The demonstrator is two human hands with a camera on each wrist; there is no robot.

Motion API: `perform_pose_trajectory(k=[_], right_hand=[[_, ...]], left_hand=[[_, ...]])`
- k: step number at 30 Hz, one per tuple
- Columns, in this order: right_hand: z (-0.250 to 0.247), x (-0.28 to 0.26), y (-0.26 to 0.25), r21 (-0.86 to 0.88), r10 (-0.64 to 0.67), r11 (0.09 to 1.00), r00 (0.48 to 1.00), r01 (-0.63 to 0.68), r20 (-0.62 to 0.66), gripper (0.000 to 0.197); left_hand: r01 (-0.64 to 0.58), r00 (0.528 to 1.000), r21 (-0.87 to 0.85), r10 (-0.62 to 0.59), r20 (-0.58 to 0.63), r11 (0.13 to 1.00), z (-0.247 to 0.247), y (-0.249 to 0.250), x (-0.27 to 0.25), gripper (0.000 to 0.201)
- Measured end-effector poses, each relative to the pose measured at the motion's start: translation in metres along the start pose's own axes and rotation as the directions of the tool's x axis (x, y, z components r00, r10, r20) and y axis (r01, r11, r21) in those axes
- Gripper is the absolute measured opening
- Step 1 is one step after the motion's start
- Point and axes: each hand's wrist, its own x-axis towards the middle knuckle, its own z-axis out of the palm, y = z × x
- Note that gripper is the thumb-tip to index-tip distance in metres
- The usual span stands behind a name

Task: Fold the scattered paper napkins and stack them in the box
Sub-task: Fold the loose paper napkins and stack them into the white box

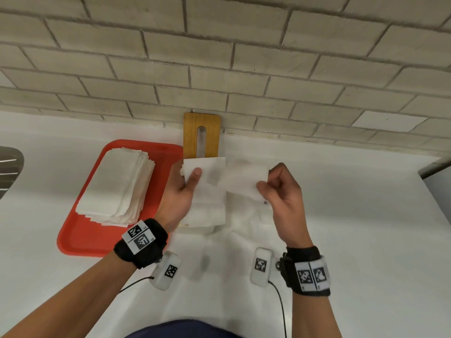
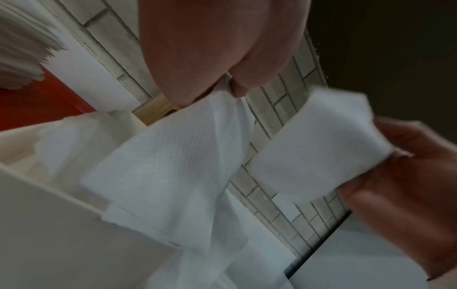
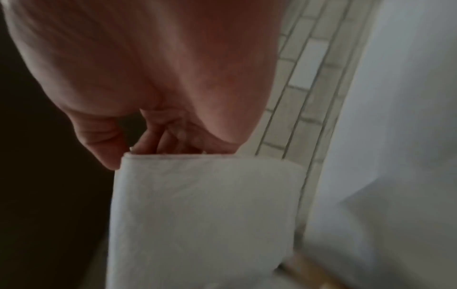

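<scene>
My left hand [image 1: 192, 174] pinches the top corner of a white paper napkin [image 1: 207, 184] that hangs down loosely [image 2: 173, 166] over a white box [image 2: 61, 224]. Several napkins [image 2: 74, 140] lie in that box. My right hand [image 1: 264, 184] pinches the right end of a smaller folded napkin [image 1: 244, 181] between thumb and fingers [image 3: 148, 140]. In the left wrist view the folded napkin [image 2: 316, 148] is apart from the hanging one. The right wrist view shows the folded napkin [image 3: 202, 215] hanging below my fingers. A stack of napkins [image 1: 117, 186] lies on a red tray [image 1: 80, 240] to the left.
A wooden board with a slot [image 1: 201, 135] leans against the tiled wall [image 1: 244, 69] just behind my hands. A metal object [image 1: 9, 167] sits at the far left edge, a grey edge [image 1: 436, 167] at the far right. The counter [image 1: 366, 240] is white.
</scene>
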Motion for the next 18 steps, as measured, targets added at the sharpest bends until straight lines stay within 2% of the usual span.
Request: perform_pose_trajectory(k=[2, 4, 7, 11, 15, 18], right_hand=[[0.014, -0.005, -0.020, 0.158, -0.046, 0.986, 0.999, 0.042, 0.022, 0.030], [0.031, -0.005, -0.025, 0.199, -0.015, 0.980, 1.000, 0.015, 0.002, 0.027], [0.053, -0.001, -0.008, -0.003, 0.030, 1.000, 0.997, -0.030, -0.065, 0.018], [0.070, -0.002, 0.027, -0.264, -0.013, 0.964, 0.986, -0.031, -0.164, 0.011], [0.086, -0.001, 0.036, -0.408, -0.156, 0.912, 0.952, 0.036, -0.265, 0.006], [0.094, 0.003, 0.038, -0.505, -0.263, 0.858, 0.924, 0.092, -0.279, 0.007]], left_hand=[[-0.010, 0.998, -0.052, 0.013, 0.060, 0.999, 0.001, 0.002, -0.003, 0.033], [0.005, 0.993, -0.115, 0.009, 0.115, 0.993, 0.001, 0.004, -0.007, 0.032], [0.051, 0.992, -0.173, -0.030, 0.121, 0.984, 0.004, 0.011, -0.010, 0.015], [0.157, 0.984, -0.203, -0.136, 0.112, 0.966, 0.003, 0.021, -0.007, 0.029], [0.172, 0.980, -0.204, -0.148, 0.130, 0.964, 0.001, 0.022, -0.008, 0.039], [0.175, 0.983, -0.215, -0.157, 0.095, 0.961, 0.001, 0.023, -0.007, 0.048]])
